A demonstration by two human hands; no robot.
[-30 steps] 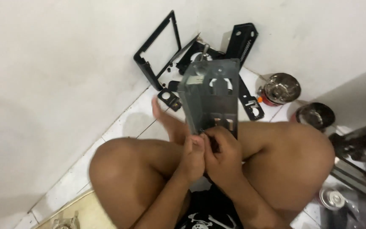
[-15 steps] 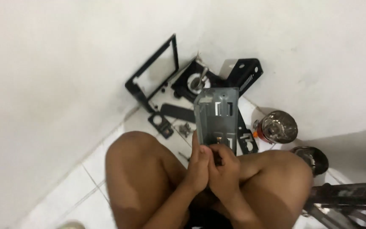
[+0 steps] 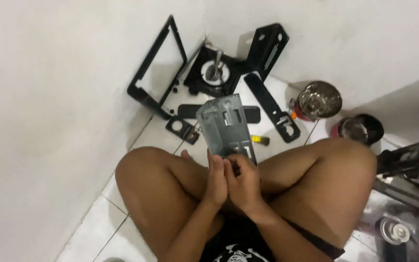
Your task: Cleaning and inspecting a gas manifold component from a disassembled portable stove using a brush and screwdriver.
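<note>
Both hands together at frame centre, above the crossed legs: left hand (image 3: 217, 182) and right hand (image 3: 242, 183) clamped on the lower end of a grey metal bracket plate (image 3: 225, 127), which stands tilted up from the fingers. Right fingertips seem to work a small part at its base; too small to tell. Best to keep the plate braced steady. Beyond, black frame parts (image 3: 157, 65) on white tile, two steel pots (image 3: 320, 100) at upper right

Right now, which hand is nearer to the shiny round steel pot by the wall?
The right hand is nearer. It grips the grey metal plate's lower edge, on the side toward the shiny round steel pot; the left hand sits beside it, farther away.
</note>
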